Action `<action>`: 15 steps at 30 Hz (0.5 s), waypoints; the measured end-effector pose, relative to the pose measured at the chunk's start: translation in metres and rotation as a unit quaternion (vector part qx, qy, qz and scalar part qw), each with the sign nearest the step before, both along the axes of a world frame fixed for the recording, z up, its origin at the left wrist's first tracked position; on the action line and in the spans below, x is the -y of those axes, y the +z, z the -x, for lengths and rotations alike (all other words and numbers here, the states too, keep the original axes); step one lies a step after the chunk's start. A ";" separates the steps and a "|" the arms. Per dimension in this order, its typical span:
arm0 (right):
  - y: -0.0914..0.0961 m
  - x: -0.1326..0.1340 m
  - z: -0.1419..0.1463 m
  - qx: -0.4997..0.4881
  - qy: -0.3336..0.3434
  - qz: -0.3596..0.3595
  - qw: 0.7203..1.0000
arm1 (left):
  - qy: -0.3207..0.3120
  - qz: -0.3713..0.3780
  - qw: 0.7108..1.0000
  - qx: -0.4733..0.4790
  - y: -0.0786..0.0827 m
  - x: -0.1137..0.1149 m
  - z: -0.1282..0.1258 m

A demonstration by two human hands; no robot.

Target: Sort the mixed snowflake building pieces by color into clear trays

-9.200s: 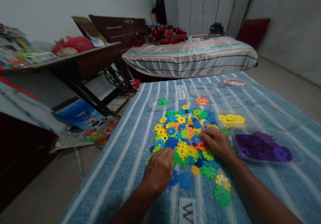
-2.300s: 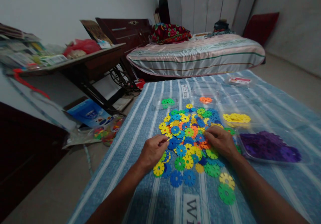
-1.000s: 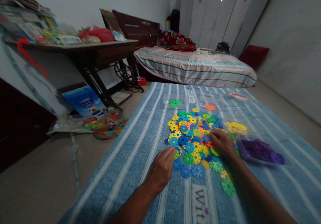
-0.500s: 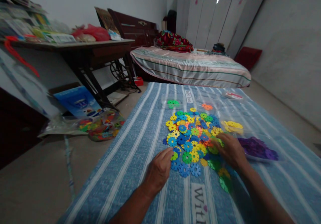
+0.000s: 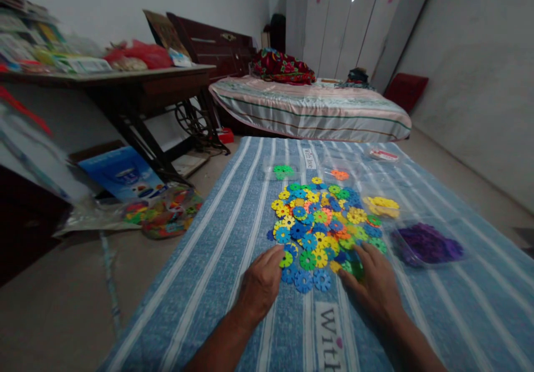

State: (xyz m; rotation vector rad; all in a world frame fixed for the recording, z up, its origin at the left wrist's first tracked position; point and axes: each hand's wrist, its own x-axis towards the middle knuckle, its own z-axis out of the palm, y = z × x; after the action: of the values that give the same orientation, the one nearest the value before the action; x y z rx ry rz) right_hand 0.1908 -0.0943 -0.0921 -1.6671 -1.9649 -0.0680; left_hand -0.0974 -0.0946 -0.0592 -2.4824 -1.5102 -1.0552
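A heap of colourful slotted snowflake discs point(image 5: 320, 216) in yellow, blue, green and orange lies on the striped cloth. At its lower left edge is my left hand point(image 5: 261, 283), fingers pressed together, with a yellow-green snowflake disc point(image 5: 286, 259) at the fingertips. My right hand point(image 5: 375, 280) reaches over the lower right edge of the heap with thumb and fingers apart. A dark green disc point(image 5: 356, 268) shows between its thumb and forefinger, partly covered. Blue discs point(image 5: 303, 281) lie flat at the heap's near side.
Clear boxes hold purple discs point(image 5: 429, 243), yellow discs point(image 5: 381, 206), orange discs point(image 5: 339, 175) and green discs point(image 5: 283, 171). A clear pack with a red-and-white label point(image 5: 384, 155) lies at the far right. Beyond the cloth-covered table point(image 5: 200, 283) stand a bed point(image 5: 308, 108) and a sewing table point(image 5: 146, 85).
My right hand has moved nearer to me and slightly left, its fingers now spread. Loose green and yellow discs below it have gone from that spot. My left hand stays at the same disc.
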 end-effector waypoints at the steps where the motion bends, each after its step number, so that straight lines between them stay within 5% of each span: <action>1: 0.000 -0.002 0.002 -0.007 0.000 0.000 1.000 | 0.000 0.000 1.000 0.000 0.000 0.000 0.000; 15: -0.004 -0.030 0.028 -0.087 0.061 -0.051 0.993 | -0.001 -0.010 1.000 0.000 -0.001 0.001 0.001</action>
State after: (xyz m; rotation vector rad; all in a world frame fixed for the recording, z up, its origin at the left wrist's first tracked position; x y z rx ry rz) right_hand 0.1624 -0.0644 -0.0963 -1.4357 -1.8947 0.0214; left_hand -0.0980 -0.0959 -0.0598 -2.4711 -1.4908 -1.0651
